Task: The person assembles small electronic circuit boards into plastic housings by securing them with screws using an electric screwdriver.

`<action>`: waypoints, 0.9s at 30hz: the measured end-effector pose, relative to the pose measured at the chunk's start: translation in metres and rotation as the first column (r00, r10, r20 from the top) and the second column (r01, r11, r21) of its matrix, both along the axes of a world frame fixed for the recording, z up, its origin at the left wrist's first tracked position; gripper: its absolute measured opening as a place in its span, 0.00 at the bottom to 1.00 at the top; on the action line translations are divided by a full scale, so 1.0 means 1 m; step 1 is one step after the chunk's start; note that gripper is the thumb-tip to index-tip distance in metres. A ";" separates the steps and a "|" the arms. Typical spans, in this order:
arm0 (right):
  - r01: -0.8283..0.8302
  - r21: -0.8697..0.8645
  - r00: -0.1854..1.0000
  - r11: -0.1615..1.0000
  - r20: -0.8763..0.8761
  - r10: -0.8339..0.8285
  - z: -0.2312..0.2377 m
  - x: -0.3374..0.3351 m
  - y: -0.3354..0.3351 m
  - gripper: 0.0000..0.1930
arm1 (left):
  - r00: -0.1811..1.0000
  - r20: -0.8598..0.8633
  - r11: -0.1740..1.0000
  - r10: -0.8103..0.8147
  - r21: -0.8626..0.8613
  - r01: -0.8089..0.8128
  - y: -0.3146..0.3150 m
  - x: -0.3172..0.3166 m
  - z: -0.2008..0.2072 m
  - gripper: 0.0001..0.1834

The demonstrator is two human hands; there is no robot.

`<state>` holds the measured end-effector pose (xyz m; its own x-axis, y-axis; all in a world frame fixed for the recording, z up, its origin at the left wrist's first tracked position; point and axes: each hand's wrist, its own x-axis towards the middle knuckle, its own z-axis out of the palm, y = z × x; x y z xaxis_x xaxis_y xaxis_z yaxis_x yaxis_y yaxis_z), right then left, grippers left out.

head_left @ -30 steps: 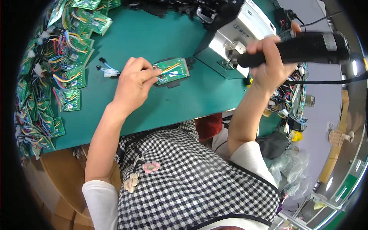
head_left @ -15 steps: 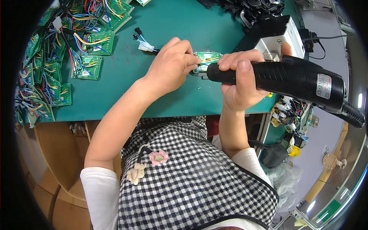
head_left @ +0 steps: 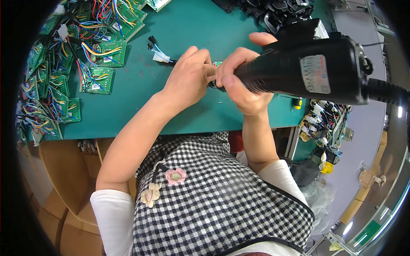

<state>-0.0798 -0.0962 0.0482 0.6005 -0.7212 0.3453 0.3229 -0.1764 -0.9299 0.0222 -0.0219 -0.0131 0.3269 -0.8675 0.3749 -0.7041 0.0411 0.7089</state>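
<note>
My right hand [head_left: 242,81] grips a thick black corded power tool [head_left: 311,70], its tip pointing down to the left at a small green circuit board [head_left: 218,64] on the teal table [head_left: 188,115]. Most of that board is hidden under my hands. My left hand [head_left: 188,79] presses down on the board, fingers curled over it. A bundle of thin wires with a white connector [head_left: 160,55] trails from the board to the left of my left hand.
Several green circuit boards with coloured wires [head_left: 96,64] are piled along the table's left side. Black parts [head_left: 273,13] lie at the back right. A heap of wired connectors [head_left: 324,123] hangs off the right edge. Brown cardboard boxes [head_left: 60,187] stand below the table.
My right hand brought the black tool from the right down over the board. Both hands now meet on the board, and the view has closed in on them.
</note>
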 end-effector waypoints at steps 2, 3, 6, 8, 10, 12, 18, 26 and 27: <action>0.003 0.009 1.000 1.000 0.000 -0.003 0.001 -0.001 -0.001 0.22 | 1.000 -0.001 0.999 -0.026 -0.036 0.026 -0.003 0.002 0.002 0.06; 0.008 0.015 1.000 1.000 0.007 -0.008 0.001 -0.002 -0.002 0.22 | 0.999 0.022 0.999 -0.032 -0.040 0.033 -0.001 0.001 0.001 0.06; 0.051 -0.079 0.933 0.996 0.359 -0.020 0.003 -0.007 -0.015 0.36 | 0.996 -0.043 0.993 -0.075 -0.092 0.070 -0.002 0.010 0.014 0.04; 0.046 0.032 0.863 0.998 0.502 -0.056 0.020 -0.023 -0.022 0.34 | 0.998 0.052 0.997 -0.034 -0.066 0.037 -0.007 0.034 0.024 0.04; 0.111 -0.012 0.888 0.994 0.449 -0.094 0.024 -0.033 -0.034 0.33 | 0.990 0.140 1.000 -0.008 0.024 0.005 -0.010 0.059 0.021 0.04; 0.192 0.003 0.914 0.981 0.364 -0.180 0.012 -0.037 -0.043 0.32 | 0.973 0.231 0.994 0.017 0.105 -0.042 -0.016 0.078 0.024 0.05; 0.126 0.126 0.915 0.984 0.369 -0.164 -0.017 -0.043 -0.049 0.31 | 0.865 0.483 0.988 0.139 -0.121 -0.091 -0.074 0.124 0.075 0.11; 0.110 0.215 0.938 0.970 0.299 -0.173 -0.020 -0.055 -0.049 0.30 | 0.560 0.762 0.945 0.324 -0.231 -0.232 -0.109 0.157 0.089 0.14; 0.126 0.211 0.927 0.969 0.323 -0.191 -0.019 -0.056 -0.051 0.30 | 0.583 0.748 0.948 0.317 -0.242 -0.205 -0.098 0.140 0.103 0.14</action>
<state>-0.1353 -0.1471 0.0296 0.3438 -0.8671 0.3605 0.6055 -0.0887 -0.7909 0.1623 -0.1202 0.0896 0.0735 -0.7240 0.6859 -0.9763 -0.1926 -0.0987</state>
